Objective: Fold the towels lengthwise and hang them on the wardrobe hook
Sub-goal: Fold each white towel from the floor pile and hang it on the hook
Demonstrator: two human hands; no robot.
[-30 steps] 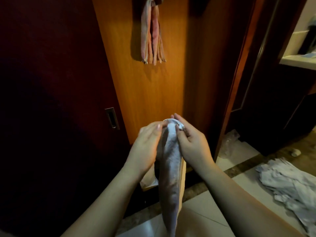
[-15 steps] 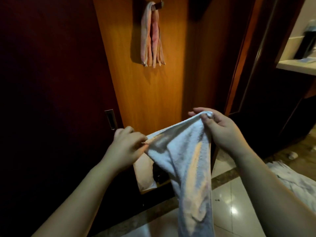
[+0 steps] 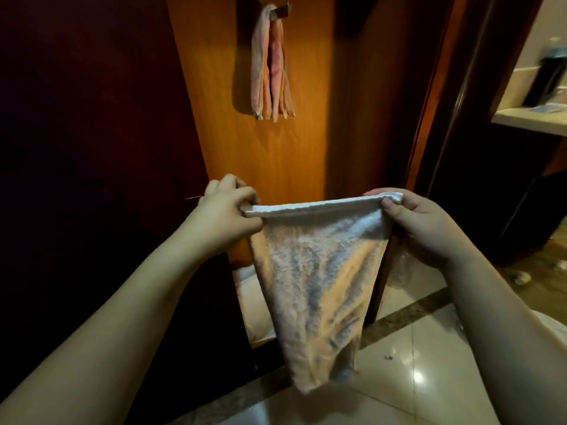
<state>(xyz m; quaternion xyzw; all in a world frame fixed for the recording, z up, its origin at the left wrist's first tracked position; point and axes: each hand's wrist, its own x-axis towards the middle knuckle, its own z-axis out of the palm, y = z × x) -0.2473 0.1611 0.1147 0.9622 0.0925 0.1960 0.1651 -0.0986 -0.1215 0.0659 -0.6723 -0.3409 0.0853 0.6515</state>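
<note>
Towel: a white towel (image 3: 319, 271) hangs in mid-air in front of the wardrobe, its top hem pulled taut and level, the rest drooping to a narrow tail above the floor tiles (image 3: 408, 363).
Left hand: the left hand (image 3: 225, 214) pinches the left end of the hem; its grip is closed on the cloth, fingers curled.
Right hand: the right hand (image 3: 420, 222) pinches the right end of the hem, thumb over the front; its grip is likewise closed on the cloth.
Key relation: the towel's long axis runs straight down from the hem, so, as I judge it, a lengthwise fold means bringing the two held ends together. The hook (image 3: 280, 11) lies above and ahead, closer to the left hand's side than the right's, well apart from both.
Hook: a pink towel (image 3: 270, 65) already hangs there in narrow folds, so the white one would have to share the same hook.
Surface: nothing carries the towel but the hands; glossy tiles lie beneath.
Room: dim, with a warm light on the orange wardrobe panel (image 3: 276, 154), a dark door at the left, and a pale tabletop (image 3: 527, 118) at the far right carrying a blurred dark container.
</note>
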